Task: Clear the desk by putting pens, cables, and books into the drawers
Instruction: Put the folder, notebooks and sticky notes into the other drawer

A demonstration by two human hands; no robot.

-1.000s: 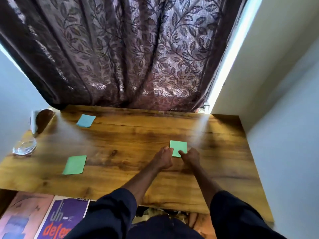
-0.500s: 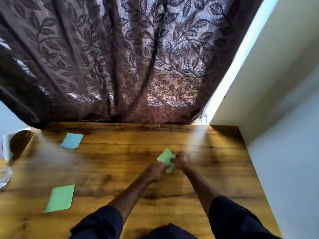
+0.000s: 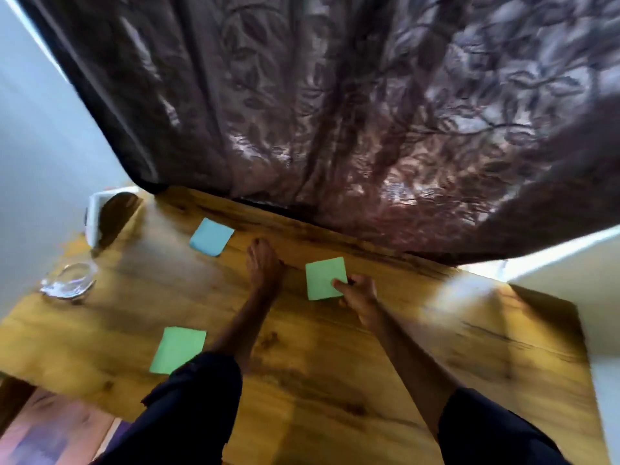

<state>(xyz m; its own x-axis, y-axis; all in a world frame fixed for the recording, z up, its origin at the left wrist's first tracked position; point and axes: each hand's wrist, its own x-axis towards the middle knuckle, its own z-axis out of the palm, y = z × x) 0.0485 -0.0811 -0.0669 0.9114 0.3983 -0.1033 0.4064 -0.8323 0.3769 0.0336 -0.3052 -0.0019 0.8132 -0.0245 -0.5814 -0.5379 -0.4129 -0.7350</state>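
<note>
Half a second ago both hands held the green note (image 3: 323,276). Now the left hand (image 3: 263,265) has let go and stretches out, fingers straight and holding nothing, to just right of the blue note (image 3: 211,236). The right hand (image 3: 357,292) alone pinches the green note by its near corner, thumb on top, further right of the blue note; whether the paper is lifted cannot be told. A second green note (image 3: 177,350) lies on the desk (image 3: 335,380), nearer the person than the blue note. The papers seem to be gathered one by one, the blue one probably next. No drawer is in view.
</note>
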